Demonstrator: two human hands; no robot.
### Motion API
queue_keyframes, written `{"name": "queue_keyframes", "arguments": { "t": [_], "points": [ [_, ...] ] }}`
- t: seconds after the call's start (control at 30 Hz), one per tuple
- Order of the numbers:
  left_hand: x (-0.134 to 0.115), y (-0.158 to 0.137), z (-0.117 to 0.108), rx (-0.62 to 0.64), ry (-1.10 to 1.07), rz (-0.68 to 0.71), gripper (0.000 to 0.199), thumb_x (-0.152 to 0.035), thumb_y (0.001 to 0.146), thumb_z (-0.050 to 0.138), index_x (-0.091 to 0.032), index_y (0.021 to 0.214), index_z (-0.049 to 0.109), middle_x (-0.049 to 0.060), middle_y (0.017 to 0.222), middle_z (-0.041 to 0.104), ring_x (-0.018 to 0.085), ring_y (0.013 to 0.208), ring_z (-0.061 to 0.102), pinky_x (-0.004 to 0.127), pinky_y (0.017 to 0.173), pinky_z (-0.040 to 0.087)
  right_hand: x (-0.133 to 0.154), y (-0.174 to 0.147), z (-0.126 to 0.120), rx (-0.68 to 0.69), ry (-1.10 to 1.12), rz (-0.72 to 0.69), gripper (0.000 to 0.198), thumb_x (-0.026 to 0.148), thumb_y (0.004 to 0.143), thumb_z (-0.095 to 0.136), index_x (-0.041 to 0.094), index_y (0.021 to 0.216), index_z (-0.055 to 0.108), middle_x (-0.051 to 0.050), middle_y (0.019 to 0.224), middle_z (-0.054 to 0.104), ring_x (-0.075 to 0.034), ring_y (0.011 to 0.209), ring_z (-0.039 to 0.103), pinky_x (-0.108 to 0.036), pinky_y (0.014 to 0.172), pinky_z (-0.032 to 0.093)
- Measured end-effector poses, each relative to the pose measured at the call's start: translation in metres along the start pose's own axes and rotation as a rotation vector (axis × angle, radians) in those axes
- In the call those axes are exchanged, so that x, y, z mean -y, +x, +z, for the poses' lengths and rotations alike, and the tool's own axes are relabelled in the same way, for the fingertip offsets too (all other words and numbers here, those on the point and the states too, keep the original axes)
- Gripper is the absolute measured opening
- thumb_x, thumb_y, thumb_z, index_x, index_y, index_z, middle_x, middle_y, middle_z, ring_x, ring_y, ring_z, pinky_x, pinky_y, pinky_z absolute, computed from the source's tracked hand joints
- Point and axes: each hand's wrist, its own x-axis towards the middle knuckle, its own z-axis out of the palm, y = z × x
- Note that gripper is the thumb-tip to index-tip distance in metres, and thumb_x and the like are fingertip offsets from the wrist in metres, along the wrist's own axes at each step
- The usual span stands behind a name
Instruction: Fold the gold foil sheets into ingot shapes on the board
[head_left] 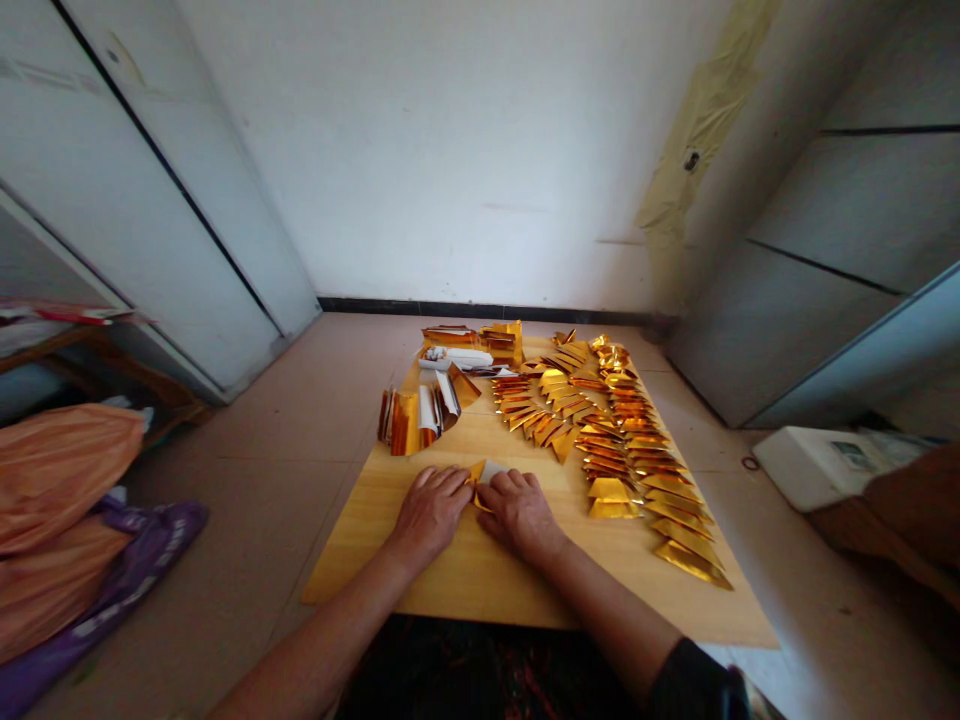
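On the wooden board (pixel 442 560) in front of me, a small sheet of gold foil paper (pixel 491 470) is partly folded, with some of its pale grey-white back showing. My left hand (pixel 431 512) is closed on its left side, fingers together and pressed down. From the right, my right hand (pixel 523 515) holds the other side with curled fingers. The hands nearly meet and hide much of the sheet. Just beyond my left hand stand loose, curved sheets of gold paper (pixel 406 425). Rows of folded gold foil pieces (pixel 613 497) lie to the right of my right hand.
At the board's far left are a stack of gold sheets (pixel 504 340) and a white bundle (pixel 466 358). More folded gold pieces (pixel 686 515) line its right edge. Orange bags (pixel 67 470) and a purple bag (pixel 150 560) sit left; a white box (pixel 814 465) stands right.
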Motion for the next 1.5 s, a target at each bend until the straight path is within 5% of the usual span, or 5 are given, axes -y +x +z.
{"name": "queue_keyframes", "arguments": {
  "t": [0.23,0.4,0.9,1.17,1.5],
  "points": [
    [-0.020,0.002,-0.003,-0.005,0.030,-0.087,0.015,-0.018,0.086,0.051,-0.022,0.095,0.063,0.008,0.118,0.064,0.023,0.113,0.053,0.045,0.097,0.035,-0.019,-0.011,0.003,-0.025,0.024,-0.132,0.009,0.023,0.088,0.055,0.021,0.095,0.060,-0.003,0.089,0.061,-0.017,0.086,0.050,-0.030,0.075,0.033],
    [-0.027,0.010,-0.006,-0.015,0.027,-0.102,0.010,-0.026,0.083,0.056,-0.019,0.087,0.062,0.012,0.112,0.065,0.026,0.108,0.055,0.048,0.095,0.036,-0.026,-0.021,0.003,-0.071,-0.041,-0.237,0.015,0.020,0.094,0.047,0.018,0.084,0.059,-0.004,0.088,0.061,-0.017,0.081,0.050,-0.030,0.071,0.035],
    [-0.034,0.016,-0.004,0.010,0.126,-0.088,0.007,-0.019,0.084,0.053,-0.018,0.085,0.060,0.011,0.092,0.065,0.025,0.094,0.056,0.047,0.092,0.038,-0.021,-0.014,0.006,-0.092,-0.070,-0.174,0.021,0.016,0.095,0.041,0.016,0.084,0.060,-0.007,0.089,0.060,-0.018,0.079,0.049,-0.031,0.069,0.036],
    [-0.035,0.009,0.003,-0.008,0.120,-0.096,0.011,-0.015,0.086,0.050,-0.021,0.085,0.060,0.012,0.102,0.065,0.026,0.102,0.054,0.049,0.096,0.036,-0.033,-0.018,0.003,-0.108,-0.001,-0.169,0.009,0.025,0.089,0.054,0.018,0.092,0.060,-0.007,0.098,0.061,-0.019,0.091,0.049,-0.032,0.079,0.034],
    [-0.039,0.014,-0.001,0.006,0.126,-0.132,0.005,-0.025,0.083,0.057,-0.021,0.085,0.060,0.011,0.099,0.065,0.026,0.101,0.055,0.050,0.096,0.036,-0.036,-0.014,-0.001,-0.009,-0.138,-0.263,0.016,0.020,0.094,0.045,0.017,0.085,0.058,-0.005,0.089,0.060,-0.019,0.081,0.047,-0.030,0.070,0.034]
  ]
}}
